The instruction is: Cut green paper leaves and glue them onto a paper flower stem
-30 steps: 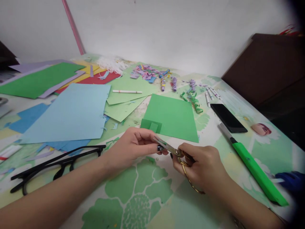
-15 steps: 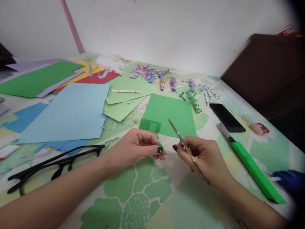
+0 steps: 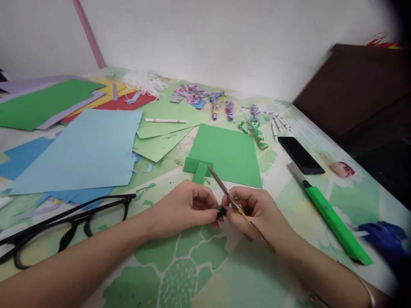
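Observation:
My left hand [image 3: 184, 209] pinches a small piece of green paper [image 3: 219, 208] that is mostly covered by the fingertips. My right hand [image 3: 265, 214] is closed around a pair of scissors [image 3: 221, 186], its blades together and pointing up and to the left. The thumb and finger of that hand also meet the left fingertips at the green piece. Just beyond both hands lies a square green sheet [image 3: 227, 149], with a smaller green strip [image 3: 201, 172] lying across its near left corner.
Black eyeglasses [image 3: 69, 224] lie beside my left forearm. Light blue sheets [image 3: 86, 149] and a white marker [image 3: 165, 121] are further left. A black phone [image 3: 301, 155], a green-handled cutter [image 3: 334, 218] and a blue object [image 3: 382, 235] lie right. Curled paper [image 3: 258, 134] sits behind.
My right hand has moved left, bringing its fingertips against my left hand's at the green piece. The scissors came along, still in the right hand. The view has shifted slightly.

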Tool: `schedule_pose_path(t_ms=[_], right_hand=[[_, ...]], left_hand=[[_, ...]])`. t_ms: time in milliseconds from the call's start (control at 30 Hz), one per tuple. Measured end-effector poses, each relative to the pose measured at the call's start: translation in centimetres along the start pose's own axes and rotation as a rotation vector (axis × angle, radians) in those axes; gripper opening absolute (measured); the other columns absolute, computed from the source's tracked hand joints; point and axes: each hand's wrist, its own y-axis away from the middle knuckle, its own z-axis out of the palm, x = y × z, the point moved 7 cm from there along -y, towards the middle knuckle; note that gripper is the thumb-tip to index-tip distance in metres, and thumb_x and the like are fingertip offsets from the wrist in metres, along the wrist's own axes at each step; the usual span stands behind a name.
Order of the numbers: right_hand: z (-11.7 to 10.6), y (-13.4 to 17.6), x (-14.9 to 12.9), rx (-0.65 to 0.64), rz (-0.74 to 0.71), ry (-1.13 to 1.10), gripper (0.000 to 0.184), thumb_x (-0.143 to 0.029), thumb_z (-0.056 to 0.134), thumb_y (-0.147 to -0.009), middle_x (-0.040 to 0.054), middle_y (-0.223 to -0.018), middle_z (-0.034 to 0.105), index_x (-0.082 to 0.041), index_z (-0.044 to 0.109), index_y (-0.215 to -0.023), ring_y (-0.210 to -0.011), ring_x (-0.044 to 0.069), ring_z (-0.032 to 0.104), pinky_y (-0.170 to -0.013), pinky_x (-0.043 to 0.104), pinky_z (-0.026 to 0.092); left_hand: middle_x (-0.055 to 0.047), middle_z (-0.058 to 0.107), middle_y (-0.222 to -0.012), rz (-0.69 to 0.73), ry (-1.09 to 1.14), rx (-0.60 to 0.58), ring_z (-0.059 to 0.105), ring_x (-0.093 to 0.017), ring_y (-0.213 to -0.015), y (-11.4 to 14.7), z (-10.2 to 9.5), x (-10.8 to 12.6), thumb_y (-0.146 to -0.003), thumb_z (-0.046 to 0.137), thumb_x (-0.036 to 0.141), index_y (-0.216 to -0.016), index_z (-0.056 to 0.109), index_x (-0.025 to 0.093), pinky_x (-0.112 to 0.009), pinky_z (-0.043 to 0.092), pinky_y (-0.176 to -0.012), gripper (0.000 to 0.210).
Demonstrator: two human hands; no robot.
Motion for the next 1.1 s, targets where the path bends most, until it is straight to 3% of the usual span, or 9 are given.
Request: schedule_pose_path(t_ms=[233,500,733,867,1100], right_hand=[[-1.0,0.1,-0.1,0.281,0.037,-0.114,0.011,-0.026,0.06,-0.064,-0.0109,-0.035,0.039,-0.017,0.054,-0.07,-0.028,0.004,0.029,-0.03,0.016,0.022],[-0.9,0.1,-0.4,0.378,-0.037,-0.202,0.01,-0.021,0.061,-0.061,-0.0099,-0.034,0.042,-0.017,0.053,-0.065,-0.028,0.003,0.031,-0.03,0.015,0.023],[-0.9,0.0,-0.3,0.384,-0.061,-0.19,0.012,-0.024,0.063,-0.065,-0.0093,-0.037,0.043,-0.018,0.054,-0.069,-0.029,0.004,0.031,-0.031,0.016,0.023],[-1.2,0.0,-0.7,0.34,-0.13,-0.04,0.011,-0.023,0.062,-0.068,-0.0084,-0.041,0.04,-0.018,0.053,-0.065,-0.034,0.004,0.033,-0.034,0.017,0.025],[-1.5,0.7,-2.2,0.375,-0.323,0.513,0.024,-0.023,0.057,-0.072,-0.0073,-0.049,0.031,-0.019,0.039,-0.057,-0.045,0.006,0.028,-0.042,0.019,0.024]], left_hand=[[-0.004,0.071,-0.077,0.182,0.072,0.381,0.065,-0.014,-0.07,0.6,-1.3,1.8,-0.074,0.066,0.02,-0.075,0.069,0.015,-0.023,0.051,-0.065,0.006],[-0.002,0.071,-0.07,0.136,0.203,0.362,0.065,-0.013,-0.066,0.4,-0.5,1.2,-0.074,0.069,0.023,-0.076,0.068,0.016,-0.021,0.048,-0.059,0.008],[-0.001,0.07,-0.067,0.125,0.216,0.341,0.064,-0.012,-0.065,0.3,-0.3,1.3,-0.076,0.067,0.022,-0.072,0.068,0.016,-0.021,0.048,-0.061,0.008],[-0.002,0.07,-0.067,0.132,0.21,0.412,0.065,-0.014,-0.067,0.5,-1.2,1.1,-0.076,0.067,0.023,-0.071,0.066,0.016,-0.023,0.049,-0.064,0.009],[-0.003,0.075,-0.079,0.219,0.427,0.505,0.069,-0.019,-0.085,0.8,-2.7,0.5,-0.074,0.071,0.026,-0.076,0.067,0.017,-0.029,0.051,-0.078,0.01]])
